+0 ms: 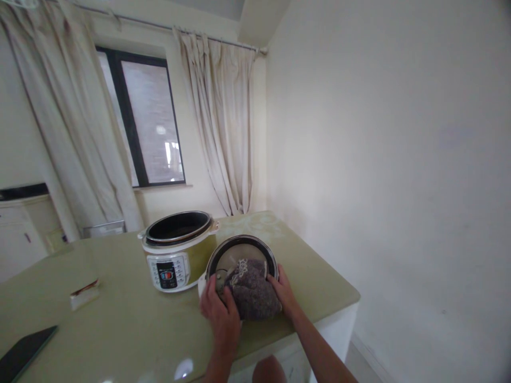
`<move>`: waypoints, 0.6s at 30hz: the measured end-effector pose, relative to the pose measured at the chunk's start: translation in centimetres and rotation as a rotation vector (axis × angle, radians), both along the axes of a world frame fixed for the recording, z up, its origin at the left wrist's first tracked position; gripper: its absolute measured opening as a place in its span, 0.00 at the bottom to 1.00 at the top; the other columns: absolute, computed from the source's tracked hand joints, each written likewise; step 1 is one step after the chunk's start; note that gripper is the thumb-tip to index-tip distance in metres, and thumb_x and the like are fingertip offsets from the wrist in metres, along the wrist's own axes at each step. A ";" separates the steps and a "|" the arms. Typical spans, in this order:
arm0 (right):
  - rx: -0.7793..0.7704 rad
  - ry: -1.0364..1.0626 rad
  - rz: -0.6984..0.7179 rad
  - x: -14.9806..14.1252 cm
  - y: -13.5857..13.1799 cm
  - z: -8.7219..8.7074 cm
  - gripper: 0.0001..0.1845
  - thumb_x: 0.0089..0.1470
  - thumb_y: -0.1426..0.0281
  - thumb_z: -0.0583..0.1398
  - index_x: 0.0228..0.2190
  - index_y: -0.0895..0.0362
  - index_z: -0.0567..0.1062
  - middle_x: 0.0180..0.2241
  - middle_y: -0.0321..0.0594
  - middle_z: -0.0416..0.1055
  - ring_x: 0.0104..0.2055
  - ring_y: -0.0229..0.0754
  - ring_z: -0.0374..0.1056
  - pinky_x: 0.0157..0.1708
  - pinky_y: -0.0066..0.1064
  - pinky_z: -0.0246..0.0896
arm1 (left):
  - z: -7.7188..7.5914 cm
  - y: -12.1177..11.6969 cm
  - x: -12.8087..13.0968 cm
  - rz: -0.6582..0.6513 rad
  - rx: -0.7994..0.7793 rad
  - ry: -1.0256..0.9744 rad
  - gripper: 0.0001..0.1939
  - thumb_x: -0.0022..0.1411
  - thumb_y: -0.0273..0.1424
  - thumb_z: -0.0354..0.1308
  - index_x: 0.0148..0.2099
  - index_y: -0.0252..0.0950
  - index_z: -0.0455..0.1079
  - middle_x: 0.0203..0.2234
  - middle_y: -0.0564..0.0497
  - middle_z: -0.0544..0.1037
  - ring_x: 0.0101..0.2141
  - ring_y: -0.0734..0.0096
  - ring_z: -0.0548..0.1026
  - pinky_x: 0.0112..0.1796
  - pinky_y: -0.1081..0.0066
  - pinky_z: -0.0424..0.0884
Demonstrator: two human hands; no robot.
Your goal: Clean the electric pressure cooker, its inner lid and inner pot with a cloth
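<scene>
A round pressure cooker lid (229, 254) is tilted up near the table's front edge, its metal inner side facing me. Against its lower part lies a dark grey cloth (255, 295) with a pale frayed edge. My left hand (220, 311) is closed around the lid's lower left rim, its thumb side beside the cloth. On the right, my right hand (284, 291) grips the cloth at the lid's rim, and its other fingers are partly hidden. Just left of the lid stands the white and gold electric pressure cooker (199, 260), lidless, with its dark inside showing.
The glossy green table (131, 319) carries a small pale packet (84, 295) and a dark flat device (27, 354) at left. A white wall (383, 186) runs along the right. Behind are curtains (223, 122) and a window (154, 122). A knee (269, 369) shows below.
</scene>
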State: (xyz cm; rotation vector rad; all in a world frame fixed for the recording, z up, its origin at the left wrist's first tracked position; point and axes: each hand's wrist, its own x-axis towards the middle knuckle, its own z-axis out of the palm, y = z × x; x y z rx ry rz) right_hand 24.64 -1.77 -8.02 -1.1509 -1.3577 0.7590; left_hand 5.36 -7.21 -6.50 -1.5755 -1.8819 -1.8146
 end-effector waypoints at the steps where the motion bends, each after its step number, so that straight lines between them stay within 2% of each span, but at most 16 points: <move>1: -0.005 0.025 0.025 0.0 -0.2 0.1 0.29 0.59 0.48 0.56 0.54 0.52 0.73 0.54 0.47 0.76 0.59 0.53 0.70 0.62 0.47 0.63 | 0.5 -0.3 0.4 -0.151 -0.040 0.106 0.28 0.73 0.40 0.47 0.71 0.38 0.60 0.64 0.36 0.69 0.67 0.50 0.63 0.67 0.46 0.56; 3: -0.023 0.100 0.074 -0.2 -0.6 0.4 0.31 0.60 0.45 0.57 0.54 0.52 0.74 0.55 0.47 0.76 0.60 0.53 0.70 0.62 0.48 0.63 | 1.7 -0.2 1.0 -0.418 -0.178 0.318 0.32 0.69 0.44 0.55 0.71 0.43 0.62 0.68 0.40 0.66 0.68 0.48 0.61 0.67 0.47 0.56; 4: -0.034 0.134 0.088 -0.3 -0.8 0.6 0.31 0.59 0.44 0.57 0.53 0.52 0.75 0.55 0.47 0.76 0.60 0.53 0.70 0.63 0.48 0.63 | 2.3 0.2 1.2 -0.499 -0.259 0.398 0.35 0.66 0.46 0.59 0.71 0.44 0.63 0.70 0.41 0.64 0.69 0.46 0.60 0.67 0.46 0.57; 6: -0.050 0.171 0.089 -0.4 -1.1 0.9 0.33 0.59 0.42 0.57 0.54 0.52 0.76 0.56 0.47 0.75 0.62 0.54 0.69 0.64 0.49 0.61 | 3.5 1.4 1.3 -0.562 -0.391 0.502 0.39 0.60 0.47 0.65 0.71 0.47 0.64 0.71 0.41 0.61 0.70 0.42 0.59 0.65 0.46 0.60; 10: -0.039 0.179 0.073 -0.7 -1.4 1.0 0.35 0.59 0.40 0.57 0.56 0.50 0.75 0.60 0.45 0.73 0.65 0.53 0.66 0.67 0.49 0.57 | 5.5 4.3 0.8 -0.543 -0.476 0.666 0.40 0.54 0.38 0.71 0.68 0.51 0.67 0.68 0.42 0.67 0.67 0.43 0.63 0.62 0.47 0.65; 12: -0.028 0.172 0.077 -0.8 -1.4 0.8 0.34 0.61 0.42 0.56 0.58 0.50 0.74 0.61 0.44 0.72 0.66 0.52 0.65 0.68 0.50 0.55 | 6.5 5.5 0.7 -0.520 -0.497 0.753 0.39 0.54 0.31 0.70 0.67 0.52 0.67 0.67 0.43 0.68 0.65 0.42 0.66 0.59 0.47 0.68; 15: 0.000 0.137 0.067 -0.8 -1.1 0.3 0.30 0.63 0.47 0.56 0.59 0.50 0.73 0.61 0.44 0.72 0.66 0.52 0.65 0.69 0.50 0.54 | 8.0 7.0 1.0 -0.477 -0.535 0.844 0.37 0.58 0.28 0.65 0.69 0.52 0.64 0.65 0.40 0.69 0.60 0.40 0.70 0.52 0.49 0.73; 18: 0.013 0.111 0.042 -0.7 -0.5 -0.4 0.28 0.61 0.53 0.58 0.57 0.51 0.74 0.59 0.45 0.74 0.64 0.54 0.66 0.67 0.50 0.56 | 9.2 8.4 1.3 -0.377 -0.578 0.823 0.33 0.66 0.31 0.58 0.71 0.47 0.60 0.62 0.37 0.70 0.56 0.41 0.73 0.47 0.52 0.75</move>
